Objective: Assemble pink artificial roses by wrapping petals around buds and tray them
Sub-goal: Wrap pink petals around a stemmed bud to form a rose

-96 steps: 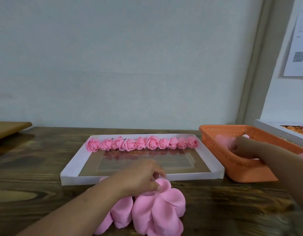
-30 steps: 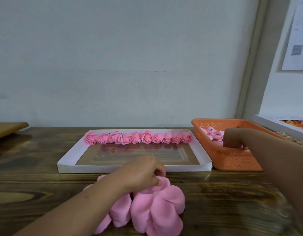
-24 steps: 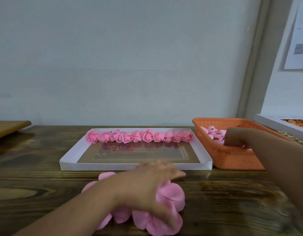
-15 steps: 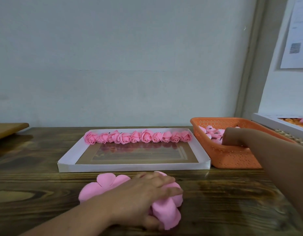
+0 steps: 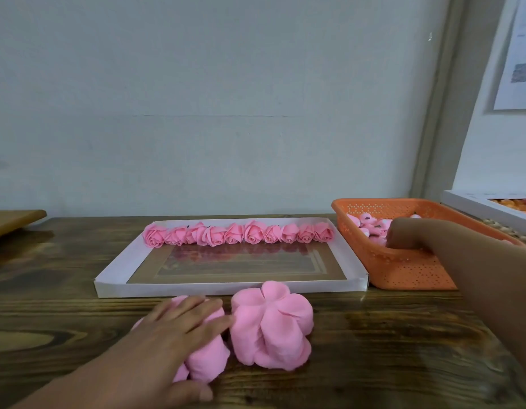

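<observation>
Counting ten finished roses [image 5: 238,238] along white tray's [image 5: 230,289] far wall; left hand [image 5: 179,332] flat on petals [image 5: 205,358] before tray, right hand [image 5: 403,236] in orange basket [image 5: 409,273] beside it, grip hidden; most of tray unfilled.

A wooden board [image 5: 13,222] lies at the table's [image 5: 374,349] far left edge, well away from both hands; paper [image 5: 518,54] hangs on the wall above the right forearm.
</observation>
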The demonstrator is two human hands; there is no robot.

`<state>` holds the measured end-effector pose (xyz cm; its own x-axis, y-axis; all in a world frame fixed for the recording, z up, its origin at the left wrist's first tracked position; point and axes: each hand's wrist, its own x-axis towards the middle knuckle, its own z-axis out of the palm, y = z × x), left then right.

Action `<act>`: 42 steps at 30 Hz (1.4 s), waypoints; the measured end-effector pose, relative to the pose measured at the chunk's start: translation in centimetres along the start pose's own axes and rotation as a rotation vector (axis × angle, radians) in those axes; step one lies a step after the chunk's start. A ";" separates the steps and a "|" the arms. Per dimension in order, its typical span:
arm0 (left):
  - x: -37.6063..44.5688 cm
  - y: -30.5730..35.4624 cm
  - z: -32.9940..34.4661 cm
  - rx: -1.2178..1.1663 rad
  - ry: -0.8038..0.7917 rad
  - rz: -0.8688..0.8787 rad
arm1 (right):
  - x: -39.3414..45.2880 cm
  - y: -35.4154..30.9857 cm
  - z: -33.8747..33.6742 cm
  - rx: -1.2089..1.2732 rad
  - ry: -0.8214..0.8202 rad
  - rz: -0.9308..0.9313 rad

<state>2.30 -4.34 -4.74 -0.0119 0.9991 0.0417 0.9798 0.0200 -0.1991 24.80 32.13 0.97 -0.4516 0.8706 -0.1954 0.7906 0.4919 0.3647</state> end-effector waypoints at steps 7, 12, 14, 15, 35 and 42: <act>1.9 -1.5 1.5 -0.127 0.002 0.028 | 0.9 0.0 0.3 -0.028 -0.011 -0.067; 4.9 -0.4 -1.2 -0.494 0.257 0.023 | 0.0 0.1 -1.0 0.260 0.008 0.021; 6.9 0.4 -1.8 -0.451 0.266 -0.006 | -0.3 0.6 -1.2 0.497 0.050 0.054; 7.8 0.8 -1.7 -0.451 0.222 -0.029 | -0.5 0.9 -1.3 0.569 0.073 0.053; 8.9 1.6 -1.3 -0.081 0.294 -0.203 | -0.9 1.1 -0.7 0.853 0.616 -0.045; 8.5 1.1 -2.0 -0.337 0.202 -0.155 | -0.7 1.5 0.3 0.843 0.516 0.033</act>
<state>3.66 4.09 -2.68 -0.1573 0.9570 0.2437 0.9805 0.1218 0.1543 26.46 32.25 1.42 -0.3902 0.8716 0.2966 0.7514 0.4877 -0.4445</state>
